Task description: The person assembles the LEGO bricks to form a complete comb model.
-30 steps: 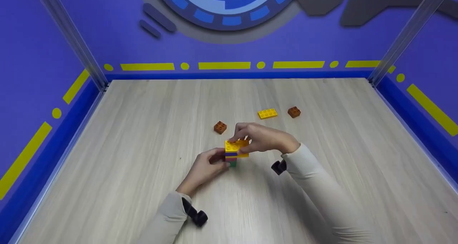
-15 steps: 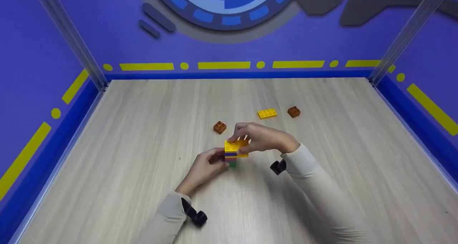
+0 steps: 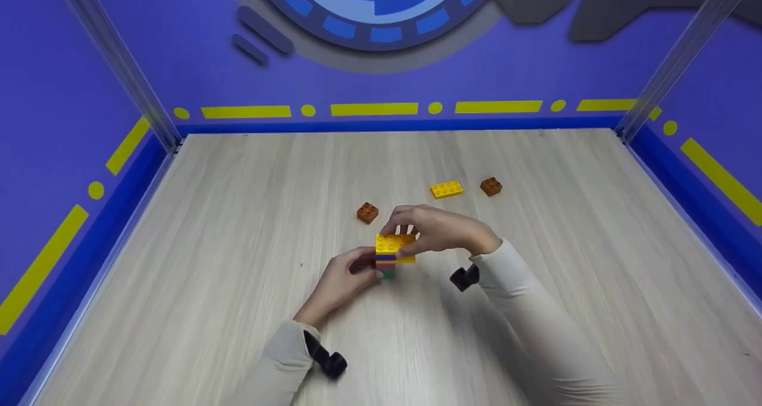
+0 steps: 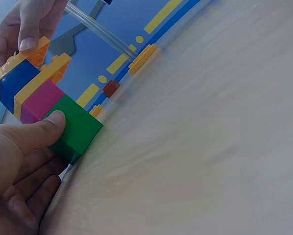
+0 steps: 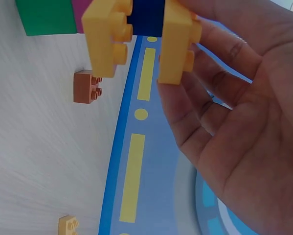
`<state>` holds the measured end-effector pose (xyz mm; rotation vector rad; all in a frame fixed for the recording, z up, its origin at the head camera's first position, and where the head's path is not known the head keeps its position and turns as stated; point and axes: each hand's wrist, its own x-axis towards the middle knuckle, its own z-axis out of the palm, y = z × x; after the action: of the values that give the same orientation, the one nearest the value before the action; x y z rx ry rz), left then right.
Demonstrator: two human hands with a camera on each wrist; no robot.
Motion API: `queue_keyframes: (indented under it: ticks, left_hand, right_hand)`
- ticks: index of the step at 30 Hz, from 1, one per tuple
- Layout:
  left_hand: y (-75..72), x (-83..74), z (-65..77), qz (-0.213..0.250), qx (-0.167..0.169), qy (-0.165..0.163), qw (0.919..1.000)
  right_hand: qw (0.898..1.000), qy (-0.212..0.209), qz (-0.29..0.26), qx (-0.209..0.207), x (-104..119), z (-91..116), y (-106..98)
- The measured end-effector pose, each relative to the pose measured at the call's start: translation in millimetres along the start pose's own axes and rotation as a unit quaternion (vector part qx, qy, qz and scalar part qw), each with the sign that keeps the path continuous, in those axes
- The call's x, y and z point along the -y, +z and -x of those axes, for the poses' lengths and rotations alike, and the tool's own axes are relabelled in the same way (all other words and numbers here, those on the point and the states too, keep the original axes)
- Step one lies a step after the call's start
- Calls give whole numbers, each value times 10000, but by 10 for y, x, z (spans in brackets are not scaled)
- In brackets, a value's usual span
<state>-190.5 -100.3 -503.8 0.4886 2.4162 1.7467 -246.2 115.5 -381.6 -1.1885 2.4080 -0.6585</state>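
Note:
A small tower of toy building bricks stands upright between the two hands. From the bottom it has a green brick (image 4: 78,129), a magenta brick (image 4: 41,100), a yellow plate (image 4: 58,67), a blue brick (image 4: 18,83) and a top yellow plate (image 3: 386,244). Both yellow plates jut out past the narrower bricks towards the right. My left hand (image 3: 340,278) holds the tower low down, thumb across the green brick and fingers behind. With thumb and fingers, my right hand (image 3: 443,230) pinches the top plate; in the right wrist view, its palm (image 5: 254,142) faces the plates.
Behind the tower lies a brown brick (image 3: 367,213). Farther back on the right, a yellow plate (image 3: 446,189) lies beside another brown brick (image 3: 491,186). The wooden table (image 3: 226,215) is bordered by blue walls (image 3: 381,87) at the back and sides.

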Motion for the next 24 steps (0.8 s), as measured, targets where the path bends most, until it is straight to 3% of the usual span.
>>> queue_keyframes:
  ticks: [7,14,24]
  left_hand:
    - [-7,-68,21,109,2,-27,9999]
    - [-5,7,14,99,-21,-83,9999]
    - [5,-7,2,16,-20,-206,9998]
  right_hand:
    - [9998,-175,103,-50,-23,11,3]
    - [9993,-322,147,-91,-32,20,7]
    - [9992,-330,144,-171,-48,22,-23]
